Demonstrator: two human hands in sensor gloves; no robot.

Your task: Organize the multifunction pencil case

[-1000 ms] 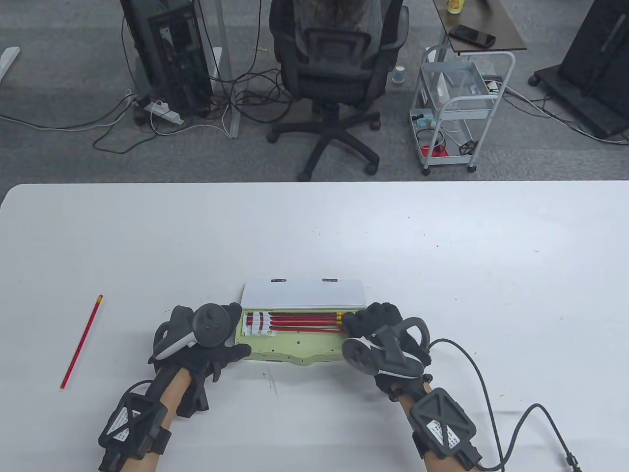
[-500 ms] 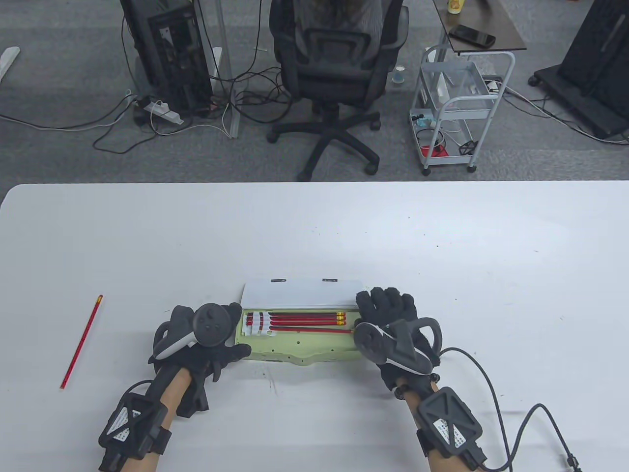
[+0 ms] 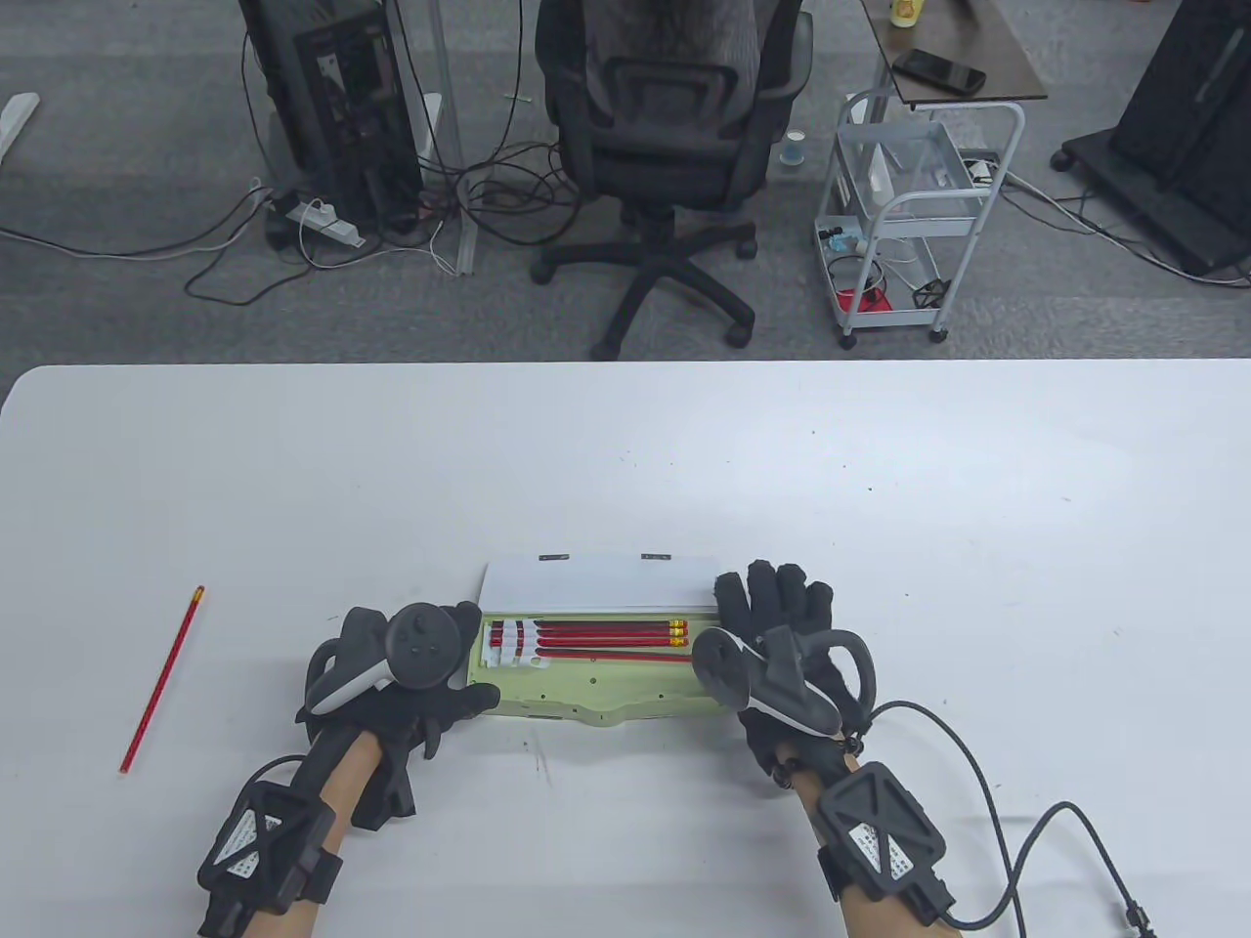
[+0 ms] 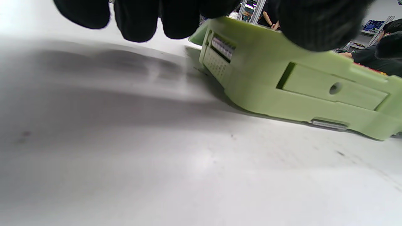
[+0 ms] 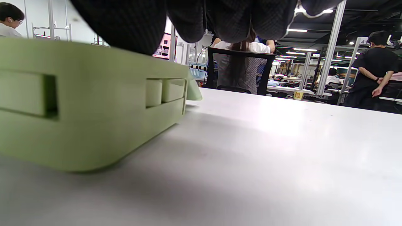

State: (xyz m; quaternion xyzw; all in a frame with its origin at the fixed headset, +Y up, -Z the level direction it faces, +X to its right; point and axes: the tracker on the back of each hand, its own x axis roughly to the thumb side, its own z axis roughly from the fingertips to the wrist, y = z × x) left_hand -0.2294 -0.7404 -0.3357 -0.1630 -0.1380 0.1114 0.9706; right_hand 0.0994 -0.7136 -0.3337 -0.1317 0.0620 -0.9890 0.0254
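Pencil case point(image 3: 586, 689) with four pencils point(image 3: 606, 633), left hand point(image 3: 410, 684) gripping, right hand point(image 3: 782, 635) flat.

Bare table point(image 3: 625, 459) beyond case point(image 3: 586, 699)

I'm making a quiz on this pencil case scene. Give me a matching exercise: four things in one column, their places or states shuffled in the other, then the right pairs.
Things:
1. loose red pencil
2. pencil case
3. left hand
4. right hand

Places or states:
A. at the case's right end, fingers straight
B. lying alone on the table, far left
C. open, lid raised, red pencils inside
D. at the case's left end, thumb on its near edge

Pairs: 1-B, 2-C, 3-D, 4-A
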